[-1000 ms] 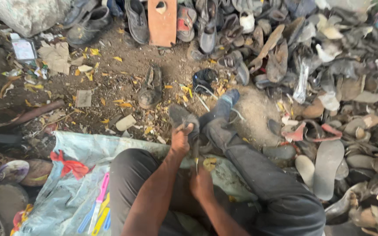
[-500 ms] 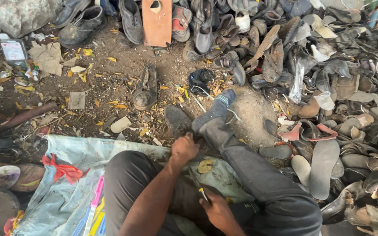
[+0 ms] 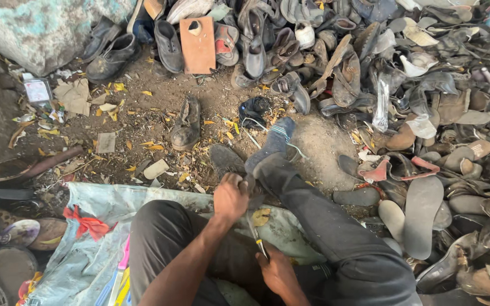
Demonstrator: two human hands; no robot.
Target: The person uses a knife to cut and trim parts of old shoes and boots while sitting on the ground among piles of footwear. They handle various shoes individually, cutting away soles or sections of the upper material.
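Head view, looking down at a person seated on a pale blue sheet (image 3: 160, 204) over dirt ground (image 3: 154, 107); left hand (image 3: 231, 197) clenched round the near end of a dark shoe sole (image 3: 225, 160) — the sole lies just in front of the knees, beside the right foot in a grey-blue sock (image 3: 270, 144); right hand (image 3: 279, 272) lower, near the lap, gripping a thin tool w/ a yellow band (image 3: 256, 235), its tip angled up toward the left hand; can't tell if tip touches the sole. A single worn black shoe (image 3: 186, 126) sits apart on the dirt, left of the sole; an orange-brown board (image 3: 198, 48) stands further back; big heap of old shoes & soles (image 3: 426, 96) fills the right side — a red scrap (image 3: 89, 222) lies on the sheet's left edge.
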